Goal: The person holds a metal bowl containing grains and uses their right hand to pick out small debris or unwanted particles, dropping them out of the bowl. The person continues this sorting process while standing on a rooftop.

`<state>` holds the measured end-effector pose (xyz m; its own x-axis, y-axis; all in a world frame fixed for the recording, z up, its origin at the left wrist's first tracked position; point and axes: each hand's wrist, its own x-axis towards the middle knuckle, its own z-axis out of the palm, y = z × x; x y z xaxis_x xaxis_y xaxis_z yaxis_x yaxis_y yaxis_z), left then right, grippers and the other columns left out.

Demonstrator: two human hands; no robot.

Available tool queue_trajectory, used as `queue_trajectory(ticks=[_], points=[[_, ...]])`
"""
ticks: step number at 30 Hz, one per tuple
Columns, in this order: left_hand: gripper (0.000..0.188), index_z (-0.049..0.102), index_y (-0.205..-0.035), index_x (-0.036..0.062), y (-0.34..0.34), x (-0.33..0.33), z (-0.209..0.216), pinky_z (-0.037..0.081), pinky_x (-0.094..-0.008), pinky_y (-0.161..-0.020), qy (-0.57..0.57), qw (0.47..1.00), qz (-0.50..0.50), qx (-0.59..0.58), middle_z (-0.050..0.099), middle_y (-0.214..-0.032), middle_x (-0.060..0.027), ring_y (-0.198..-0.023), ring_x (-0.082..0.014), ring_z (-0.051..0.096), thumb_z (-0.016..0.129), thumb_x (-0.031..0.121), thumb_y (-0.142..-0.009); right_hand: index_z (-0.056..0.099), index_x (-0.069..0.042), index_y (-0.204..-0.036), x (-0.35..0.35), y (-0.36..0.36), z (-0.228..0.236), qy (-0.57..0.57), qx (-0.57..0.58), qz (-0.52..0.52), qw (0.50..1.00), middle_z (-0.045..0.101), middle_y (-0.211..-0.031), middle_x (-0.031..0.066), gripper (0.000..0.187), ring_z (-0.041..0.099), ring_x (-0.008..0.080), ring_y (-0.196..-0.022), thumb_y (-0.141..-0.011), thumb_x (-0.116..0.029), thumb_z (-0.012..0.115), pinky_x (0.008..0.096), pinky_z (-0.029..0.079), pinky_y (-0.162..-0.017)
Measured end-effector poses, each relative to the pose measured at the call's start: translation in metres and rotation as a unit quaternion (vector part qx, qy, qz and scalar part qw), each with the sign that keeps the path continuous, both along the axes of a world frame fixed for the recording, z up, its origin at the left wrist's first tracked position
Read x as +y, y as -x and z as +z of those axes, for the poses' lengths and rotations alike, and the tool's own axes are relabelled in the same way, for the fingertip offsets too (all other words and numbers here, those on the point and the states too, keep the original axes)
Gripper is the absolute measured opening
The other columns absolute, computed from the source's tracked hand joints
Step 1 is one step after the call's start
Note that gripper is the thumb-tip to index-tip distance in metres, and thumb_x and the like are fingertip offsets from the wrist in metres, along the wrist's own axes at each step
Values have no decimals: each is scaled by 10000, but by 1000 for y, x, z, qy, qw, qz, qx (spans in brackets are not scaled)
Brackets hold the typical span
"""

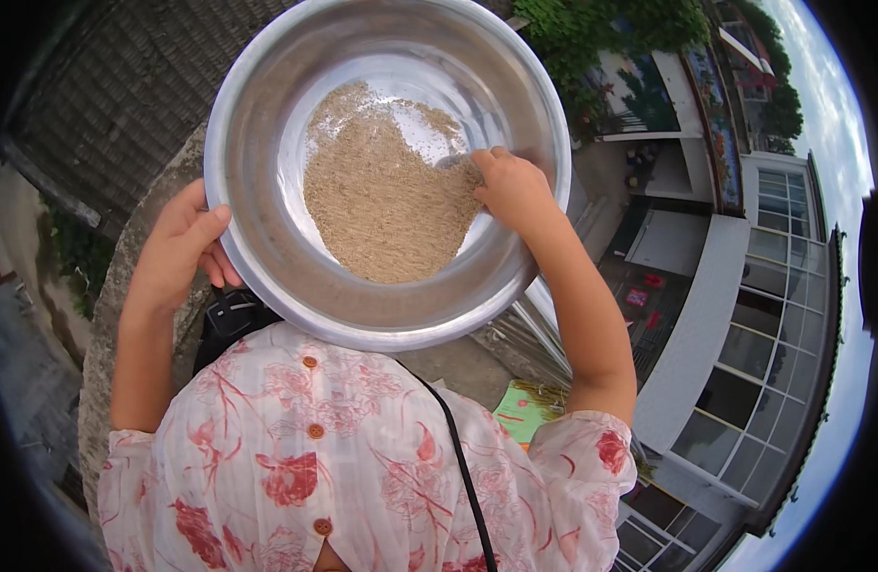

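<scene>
A wide, shiny metal basin [258, 276] is held up in front of my chest, tilted so its inside shows. Small tan grains [387, 205] lie spread over its bottom, thinner toward the far side where bare metal shows through. At the left rim my left hand [186, 238] is closed on the basin, thumb on top of the edge and fingers beneath. My right hand [513, 188] reaches over the right wall into the basin. Its curled fingers touch the right edge of the grains; what they pinch, if anything, is hidden.
A concrete ledge [110, 334] runs along my left, with a grey tiled roof [124, 95] beyond it. To the right stand a building with large windows [763, 353] and green trees [592, 48]. A green printed sheet [523, 412] lies by my right elbow. A black strap [455, 439] crosses my shirt.
</scene>
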<state>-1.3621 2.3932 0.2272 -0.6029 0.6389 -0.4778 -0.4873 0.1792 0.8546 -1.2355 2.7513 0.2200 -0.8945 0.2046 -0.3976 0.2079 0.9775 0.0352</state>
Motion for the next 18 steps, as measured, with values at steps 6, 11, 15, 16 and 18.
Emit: queue_trajectory(ticks=[6, 11, 15, 16, 18], points=[[370, 440, -1173, -16, 0, 0, 0, 428, -159, -353, 5, 1000, 5, -1, 626, -722, -60, -439, -97, 573, 499, 230, -903, 562, 8, -899, -22, 13, -26, 173, -8, -13, 985, 630, -888, 168, 225, 623, 302, -809, -740, -125, 648, 405, 497, -712], [358, 447, -1147, -28, -1, 1, 2, 442, -156, -371, 3, 1000, 5, 4, 630, -720, -78, -460, -94, 586, 498, 239, -914, 591, 33, -1015, -11, 29, -5, 360, 98, -256, 892, 643, -947, 140, 240, 648, 232, -778, -779, 23, 548, 329, 502, -694], [363, 446, -1144, -28, 0, 0, 2, 443, -156, -368, -1, 1000, -2, 8, 630, -718, -77, -458, -90, 583, 501, 247, -913, 626, -3, -985, 0, 21, -2, 284, 160, -181, 928, 652, -922, 144, 215, 646, 252, -761, -779, -27, 568, 345, 499, -700], [363, 446, -1143, -28, 0, 0, 1, 443, -157, -367, -3, 1000, -1, 6, 630, -719, -77, -457, -90, 582, 501, 248, -913, 634, -17, -976, 0, 19, 0, 272, 158, -178, 932, 652, -920, 142, 209, 644, 259, -762, -778, -39, 570, 349, 499, -703], [361, 447, -1142, -28, 0, -1, 1, 442, -158, -364, -3, 1000, -1, 3, 630, -719, -76, -456, -91, 582, 498, 247, -914, 647, -49, -945, 1, 20, 2, 200, 94, -189, 957, 646, -938, 124, 186, 632, 276, -774, -771, -65, 581, 361, 493, -715]])
